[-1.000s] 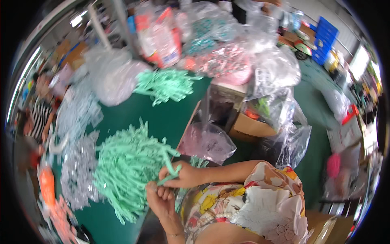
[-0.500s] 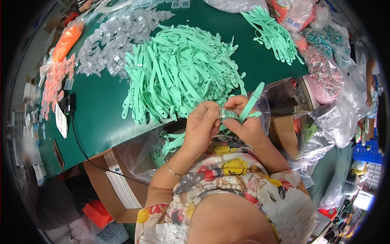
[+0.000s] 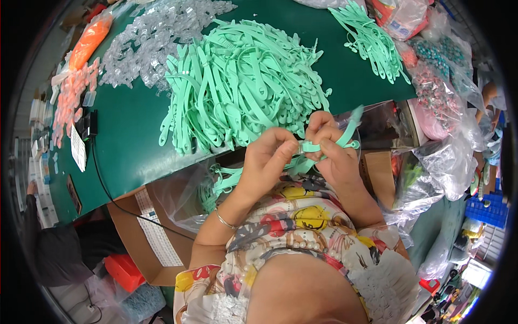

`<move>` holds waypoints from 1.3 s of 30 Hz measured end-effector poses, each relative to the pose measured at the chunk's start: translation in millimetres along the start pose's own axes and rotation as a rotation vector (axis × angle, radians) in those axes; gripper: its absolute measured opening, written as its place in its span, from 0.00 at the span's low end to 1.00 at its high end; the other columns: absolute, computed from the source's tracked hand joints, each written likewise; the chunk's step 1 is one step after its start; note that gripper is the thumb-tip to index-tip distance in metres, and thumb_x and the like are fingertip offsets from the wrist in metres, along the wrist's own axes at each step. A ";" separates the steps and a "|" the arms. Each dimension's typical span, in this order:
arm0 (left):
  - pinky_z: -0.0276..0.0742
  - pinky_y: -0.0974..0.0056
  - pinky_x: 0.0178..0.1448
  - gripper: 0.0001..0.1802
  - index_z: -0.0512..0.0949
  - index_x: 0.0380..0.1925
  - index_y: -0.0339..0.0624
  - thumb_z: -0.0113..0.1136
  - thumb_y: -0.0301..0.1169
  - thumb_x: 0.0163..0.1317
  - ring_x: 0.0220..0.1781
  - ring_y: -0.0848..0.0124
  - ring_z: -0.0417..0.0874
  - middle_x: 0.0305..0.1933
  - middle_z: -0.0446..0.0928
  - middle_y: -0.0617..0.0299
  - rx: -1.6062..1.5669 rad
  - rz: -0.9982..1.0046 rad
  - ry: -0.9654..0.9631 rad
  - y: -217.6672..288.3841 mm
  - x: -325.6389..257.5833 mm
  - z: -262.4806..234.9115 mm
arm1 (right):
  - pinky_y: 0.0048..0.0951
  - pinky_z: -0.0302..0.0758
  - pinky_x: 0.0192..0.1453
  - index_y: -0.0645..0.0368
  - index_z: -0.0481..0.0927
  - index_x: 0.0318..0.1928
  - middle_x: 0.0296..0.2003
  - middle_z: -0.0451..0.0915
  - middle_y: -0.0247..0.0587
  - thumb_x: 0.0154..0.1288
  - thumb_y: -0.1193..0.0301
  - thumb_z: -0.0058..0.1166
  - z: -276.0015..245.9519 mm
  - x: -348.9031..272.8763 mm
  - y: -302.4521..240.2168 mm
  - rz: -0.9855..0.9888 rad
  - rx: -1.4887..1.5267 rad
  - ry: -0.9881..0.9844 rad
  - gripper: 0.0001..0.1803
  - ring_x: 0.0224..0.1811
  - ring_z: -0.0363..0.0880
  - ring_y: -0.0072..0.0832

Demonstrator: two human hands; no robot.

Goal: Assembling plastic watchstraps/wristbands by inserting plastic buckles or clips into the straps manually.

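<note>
I see a route over the green table (image 3: 348, 93) between the big mint strap mound (image 3: 243, 86) and the smaller strap bundle (image 3: 372, 43). That mound blocks me straight ahead of the left hand (image 3: 268, 160); further left, I could pass between the clear plastic pieces (image 3: 154, 46) and the black cable (image 3: 100, 178).

Work tbl. (image 3: 124, 167) w/ dark green top is seen, its near edge lit by a soft sheen. At R, grey-green flr. (image 3: 452, 216) is shown; beyond, a pale ribbed wall (image 3: 488, 245) is set near a bright patch (image 3: 477, 275), window or doorway unclear.
</note>
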State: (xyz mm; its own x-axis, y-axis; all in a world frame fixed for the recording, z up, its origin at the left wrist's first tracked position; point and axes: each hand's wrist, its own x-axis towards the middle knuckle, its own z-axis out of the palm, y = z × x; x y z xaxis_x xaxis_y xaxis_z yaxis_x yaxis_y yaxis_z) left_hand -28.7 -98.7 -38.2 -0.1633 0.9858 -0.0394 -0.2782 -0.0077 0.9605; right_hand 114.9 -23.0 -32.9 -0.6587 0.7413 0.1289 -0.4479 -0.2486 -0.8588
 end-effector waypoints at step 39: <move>0.68 0.74 0.34 0.16 0.68 0.39 0.35 0.62 0.23 0.51 0.30 0.79 0.70 0.32 0.70 0.65 -0.238 -0.051 0.018 3.1 -12.6 -2.4 | 0.20 0.66 0.27 0.61 0.76 0.31 0.24 0.71 0.34 0.62 0.69 0.49 -0.8 -9.6 -22.2 0.084 -0.736 0.091 0.09 0.24 0.68 0.18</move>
State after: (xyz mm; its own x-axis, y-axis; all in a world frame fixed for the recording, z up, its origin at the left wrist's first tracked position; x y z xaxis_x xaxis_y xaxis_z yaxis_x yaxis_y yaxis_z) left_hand -29.9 -111.5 -35.4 -0.1591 0.9829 -0.0931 -0.5014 0.0007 0.8652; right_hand 131.6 -24.1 -15.4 -0.6056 0.7950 0.0344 0.1436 0.1516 -0.9780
